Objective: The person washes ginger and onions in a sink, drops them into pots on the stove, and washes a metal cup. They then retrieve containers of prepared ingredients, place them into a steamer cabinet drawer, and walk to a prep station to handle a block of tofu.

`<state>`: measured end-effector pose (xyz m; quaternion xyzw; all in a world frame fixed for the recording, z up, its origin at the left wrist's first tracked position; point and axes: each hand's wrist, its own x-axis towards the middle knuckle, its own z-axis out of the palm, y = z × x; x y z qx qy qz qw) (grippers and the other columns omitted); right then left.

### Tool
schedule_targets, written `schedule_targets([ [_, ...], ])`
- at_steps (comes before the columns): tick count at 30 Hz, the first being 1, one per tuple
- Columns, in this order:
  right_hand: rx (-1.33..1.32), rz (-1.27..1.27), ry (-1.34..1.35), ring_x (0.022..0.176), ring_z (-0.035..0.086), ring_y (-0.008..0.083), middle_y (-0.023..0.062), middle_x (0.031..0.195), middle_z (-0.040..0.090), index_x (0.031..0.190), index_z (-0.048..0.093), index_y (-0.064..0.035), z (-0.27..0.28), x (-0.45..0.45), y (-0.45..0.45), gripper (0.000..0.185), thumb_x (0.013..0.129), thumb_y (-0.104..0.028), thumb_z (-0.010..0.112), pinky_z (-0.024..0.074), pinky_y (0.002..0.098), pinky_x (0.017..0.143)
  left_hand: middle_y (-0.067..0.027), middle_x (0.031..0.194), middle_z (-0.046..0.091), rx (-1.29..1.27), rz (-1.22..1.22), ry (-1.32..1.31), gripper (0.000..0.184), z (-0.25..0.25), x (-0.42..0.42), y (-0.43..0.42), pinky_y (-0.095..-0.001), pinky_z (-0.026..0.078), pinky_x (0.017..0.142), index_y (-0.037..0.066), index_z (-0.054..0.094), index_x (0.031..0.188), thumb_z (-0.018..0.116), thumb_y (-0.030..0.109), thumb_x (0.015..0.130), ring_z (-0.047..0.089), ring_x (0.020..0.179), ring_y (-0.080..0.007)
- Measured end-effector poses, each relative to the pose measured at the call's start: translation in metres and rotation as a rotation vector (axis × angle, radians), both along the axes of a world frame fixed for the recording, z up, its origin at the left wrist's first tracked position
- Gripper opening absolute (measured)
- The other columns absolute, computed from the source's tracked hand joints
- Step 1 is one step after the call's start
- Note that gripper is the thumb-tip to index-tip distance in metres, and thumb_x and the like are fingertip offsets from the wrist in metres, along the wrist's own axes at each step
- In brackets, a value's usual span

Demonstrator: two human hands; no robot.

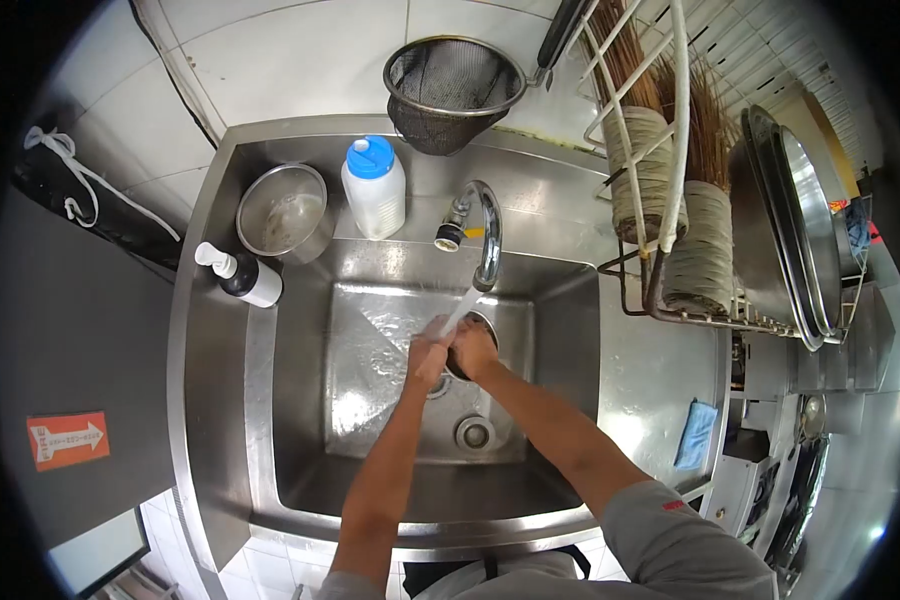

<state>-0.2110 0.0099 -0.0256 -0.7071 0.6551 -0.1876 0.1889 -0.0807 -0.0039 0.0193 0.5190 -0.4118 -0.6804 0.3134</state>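
Note:
Both my hands are low in the stainless steel sink, under the water running from the curved faucet. My right hand is closed on a small round metal container, perhaps a bowl or cup, of which only part of the rim and the dark inside show. Beside it, my left hand is right at the water stream, close to the container. Water and motion smear its fingers, so its grip is unclear. A round drain strainer lies on the sink floor nearer to me.
A steel pot, a white bottle with a blue cap and a pump bottle stand along the sink's back left. A mesh strainer hangs behind. At right are a wire rack with bundled brushes and a blue cloth.

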Motion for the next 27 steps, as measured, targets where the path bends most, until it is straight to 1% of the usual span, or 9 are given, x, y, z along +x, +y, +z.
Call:
schedule_targets([
  [4, 0.58, -0.133, 0.083, 0.099, 0.061, 0.038, 0.0167, 0.108, 0.064, 0.12, 0.057, -0.0052, 0.048, 0.015, 0.011, 0.042, 0.083, -0.026, 0.059, 0.0482, 0.0425, 0.088, -0.016, 0.119, 0.062, -0.335, -0.088, -0.537, 0.055, -0.013, -0.019, 0.003, -0.0325, 0.044, 0.094, 0.003, 0.061, 0.123, 0.068, 0.039, 0.082, 0.059, 0.108, -0.0234],
  [6, 0.761, -0.376, -1.032, 0.1, 0.059, 0.0364, 0.0177, 0.107, 0.061, 0.108, 0.06, -0.0054, 0.033, 0.002, 0.011, 0.037, 0.077, -0.023, 0.068, 0.0486, 0.0431, 0.087, -0.0185, 0.126, 0.057, -0.145, 0.134, 0.24, 0.058, -0.07, -0.007, 0.0, -0.035, 0.047, 0.093, 0.001, 0.06, 0.123, 0.069, 0.042, 0.082, 0.06, 0.107, -0.0331],
  [11, 0.122, 0.483, -0.143, 0.115, 0.05, 0.0341, 0.0133, 0.118, 0.055, 0.104, 0.059, -0.0073, 0.125, -0.026, 0.037, 0.034, 0.071, -0.013, 0.068, 0.0413, 0.0454, 0.095, -0.0195, 0.131, 0.052, 0.566, 0.086, 0.279, 0.046, -0.037, 0.056, -0.013, -0.051, 0.053, 0.086, -0.004, 0.049, 0.129, 0.053, 0.026, 0.094, 0.058, 0.109, -0.0412],
  [14, -0.075, 0.291, -0.195, 0.114, 0.051, 0.0337, 0.0116, 0.122, 0.054, 0.105, 0.059, -0.0083, 0.133, -0.023, 0.047, 0.036, 0.07, -0.008, 0.065, 0.0409, 0.0453, 0.095, -0.0172, 0.106, 0.064, 0.745, 0.141, 0.337, 0.035, -0.056, 0.063, 0.019, -0.0463, 0.059, 0.074, -0.002, 0.054, 0.12, 0.044, 0.02, 0.096, 0.067, 0.095, -0.0261],
  [18, -0.37, 0.185, -0.063, 0.11, 0.055, 0.0337, 0.0125, 0.121, 0.057, 0.11, 0.059, -0.0088, 0.118, -0.02, 0.024, 0.035, 0.075, -0.009, 0.06, 0.0437, 0.0428, 0.089, -0.0245, 0.119, 0.056, 0.764, 0.117, 0.464, 0.034, -0.065, 0.052, 0.047, -0.0503, 0.058, 0.075, -0.004, 0.049, 0.126, 0.041, 0.006, 0.095, 0.059, 0.108, -0.0378],
  [21, 0.6, 0.018, -0.627, 0.105, 0.06, 0.0318, 0.0138, 0.115, 0.061, 0.111, 0.059, -0.0077, 0.043, -0.044, 0.006, 0.029, 0.086, -0.02, 0.051, 0.0447, 0.0468, 0.09, -0.0186, 0.104, 0.062, 0.218, -0.504, 0.119, 0.029, -0.078, 0.061, 0.073, -0.0459, 0.059, 0.071, -0.002, 0.054, 0.118, 0.046, 0.003, 0.09, 0.064, 0.099, -0.0308],
  [23, 0.866, -0.613, -1.639, 0.1, 0.062, 0.029, 0.013, 0.114, 0.063, 0.116, 0.058, -0.0062, 0.023, -0.028, 0.031, 0.036, 0.096, -0.029, 0.038, 0.0441, 0.0464, 0.095, -0.0121, 0.098, 0.066, 0.358, 0.078, 0.539, 0.026, -0.033, 0.037, 0.074, -0.0384, 0.059, 0.069, 0.005, 0.059, 0.111, 0.053, 0.008, 0.086, 0.067, 0.086, -0.0248],
  [26, 0.751, -1.001, -1.842, 0.1, 0.062, 0.0268, 0.01, 0.115, 0.062, 0.119, 0.058, -0.0059, 0.054, 0.01, 0.076, 0.04, 0.099, -0.031, 0.034, 0.0448, 0.0423, 0.097, -0.0103, 0.098, 0.068, 0.338, 0.281, 1.136, 0.029, -0.071, 0.036, 0.065, -0.0412, 0.057, 0.07, 0.008, 0.06, 0.112, 0.06, 0.014, 0.084, 0.068, 0.085, -0.0267],
  [27, 0.755, -0.997, -1.843, 0.1, 0.062, 0.0268, 0.01, 0.115, 0.062, 0.119, 0.058, -0.0059, 0.062, 0.013, 0.08, 0.04, 0.099, -0.031, 0.034, 0.0448, 0.0423, 0.097, -0.012, 0.097, 0.068, -0.004, 0.384, 0.446, 0.031, -0.036, 0.028, 0.059, -0.0422, 0.055, 0.072, 0.005, 0.059, 0.114, 0.06, 0.013, 0.084, 0.068, 0.085, -0.0282],
])
